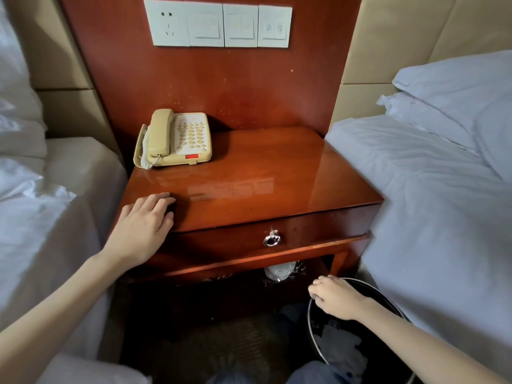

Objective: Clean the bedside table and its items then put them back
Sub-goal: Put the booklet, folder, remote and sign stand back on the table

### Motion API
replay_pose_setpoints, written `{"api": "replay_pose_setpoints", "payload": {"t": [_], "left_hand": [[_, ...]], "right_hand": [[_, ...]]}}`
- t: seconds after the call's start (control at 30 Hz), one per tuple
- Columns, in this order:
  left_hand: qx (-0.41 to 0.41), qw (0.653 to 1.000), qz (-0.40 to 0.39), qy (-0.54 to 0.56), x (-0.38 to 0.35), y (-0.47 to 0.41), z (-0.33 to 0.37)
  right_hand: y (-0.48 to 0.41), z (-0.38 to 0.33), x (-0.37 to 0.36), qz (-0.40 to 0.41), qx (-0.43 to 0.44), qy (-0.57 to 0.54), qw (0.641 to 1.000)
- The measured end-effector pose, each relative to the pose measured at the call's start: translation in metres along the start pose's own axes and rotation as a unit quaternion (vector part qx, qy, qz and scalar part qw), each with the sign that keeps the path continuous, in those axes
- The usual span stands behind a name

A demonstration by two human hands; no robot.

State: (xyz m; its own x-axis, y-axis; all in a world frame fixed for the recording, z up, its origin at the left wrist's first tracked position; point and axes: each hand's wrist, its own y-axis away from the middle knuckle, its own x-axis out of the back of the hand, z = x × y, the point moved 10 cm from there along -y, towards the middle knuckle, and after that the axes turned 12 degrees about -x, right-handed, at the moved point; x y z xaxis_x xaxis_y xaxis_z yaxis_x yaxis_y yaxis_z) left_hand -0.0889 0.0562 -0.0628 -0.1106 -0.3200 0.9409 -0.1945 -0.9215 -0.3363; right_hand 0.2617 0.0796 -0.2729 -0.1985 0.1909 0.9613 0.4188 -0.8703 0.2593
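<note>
- Phone (177, 138) is sitting upper left on the glossy surface (277, 176); light, hard plastic, loose handset, so I'd lift it by the base.
- Left hand (144, 225) is lying flat, empty.
- Right hand (336, 299) is curling loosely over the bin (360, 345) rim.

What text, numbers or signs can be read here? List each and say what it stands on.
No words or numbers are legible.
Telephone: keypad labels too small and blurred.
Wall switch panel: right plate shows two round symbols, too faint to read.
Red tab on the telephone: no text visible.
</note>
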Motion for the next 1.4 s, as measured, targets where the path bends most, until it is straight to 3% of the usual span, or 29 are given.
{"api": "replay_pose_setpoints", "payload": {"t": [0.17, 0.33, 0.47, 0.67, 0.77, 0.9, 0.97, 1.2, 1.4], "left_hand": [[-0.005, 1.0, 0.007, -0.007, 0.0, -0.001, 0.002], [-0.007, 1.0, 0.014, -0.018, 0.0, -0.001, 0.001], [-0.008, 1.0, 0.006, -0.009, -0.002, -0.003, -0.001], [0.041, 0.991, 0.029, 0.128, 0.0, -0.007, -0.016], [0.074, 0.97, 0.03, 0.229, 0.004, -0.009, -0.026], [0.15, 0.898, 0.035, 0.412, 0.012, -0.008, -0.042], [0.167, 0.881, 0.06, 0.439, 0.027, -0.007, -0.047], [0.172, 0.866, 0.204, 0.423, 0.138, 0.02, -0.075], [0.243, 0.899, 0.248, 0.267, 0.219, 0.117, -0.143]], "right_hand": [[-0.023, -0.023, 0.011, 0.043, -0.012, -0.057, 0.997], [-0.041, -0.069, 0.014, 0.0, 0.033, -0.064, 0.997], [-0.034, -0.145, 0.035, -0.02, 0.149, -0.091, 0.984], [0.002, -0.24, 0.143, 0.015, 0.306, -0.152, 0.94], [0.014, -0.262, 0.202, 0.025, 0.335, -0.207, 0.919], [0.022, -0.276, 0.265, 0.037, 0.349, -0.267, 0.897], [0.023, -0.277, 0.291, 0.054, 0.344, -0.294, 0.89], [0.037, -0.294, 0.375, 0.124, 0.357, -0.384, 0.842], [0.035, -0.34, 0.417, 0.139, 0.355, -0.45, 0.807]]}}
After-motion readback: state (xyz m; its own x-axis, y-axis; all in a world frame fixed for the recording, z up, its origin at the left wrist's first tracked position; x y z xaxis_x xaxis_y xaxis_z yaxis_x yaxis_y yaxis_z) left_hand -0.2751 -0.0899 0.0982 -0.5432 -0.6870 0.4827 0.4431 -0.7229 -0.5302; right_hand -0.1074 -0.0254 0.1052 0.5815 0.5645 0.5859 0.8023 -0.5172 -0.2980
